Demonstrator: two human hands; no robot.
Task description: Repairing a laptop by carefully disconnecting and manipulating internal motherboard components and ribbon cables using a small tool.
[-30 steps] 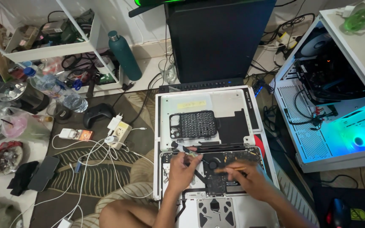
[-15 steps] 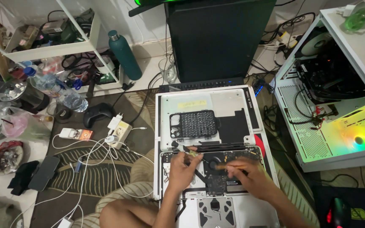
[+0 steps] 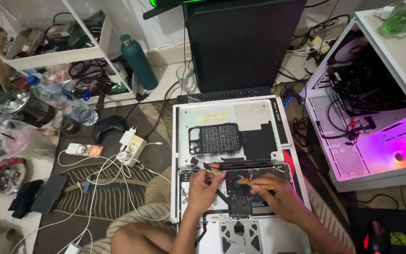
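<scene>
An opened silver laptop (image 3: 189,207) lies bottom-up on the floor, its black circuit board (image 3: 240,200) and fan exposed. My left hand (image 3: 204,188) rests on the board's left part, fingers pinched around a small brush-like tool near the hinge. My right hand (image 3: 274,196) grips a wooden-handled tool (image 3: 252,182) pointed left over the fan. The removed bottom cover (image 3: 254,115) lies behind, carrying a black tray of screwdriver bits (image 3: 214,138).
A black monitor (image 3: 243,42) stands behind. A white lit computer case (image 3: 372,127) sits right. A teal bottle (image 3: 138,61), power strip with cables (image 3: 130,148), game controller (image 3: 110,128), phone (image 3: 48,193) and clutter lie left. A mouse (image 3: 374,235) is bottom right.
Both hands have shifted slightly up over the board. The computer case's lighting changed from cyan through yellow-green to pink.
</scene>
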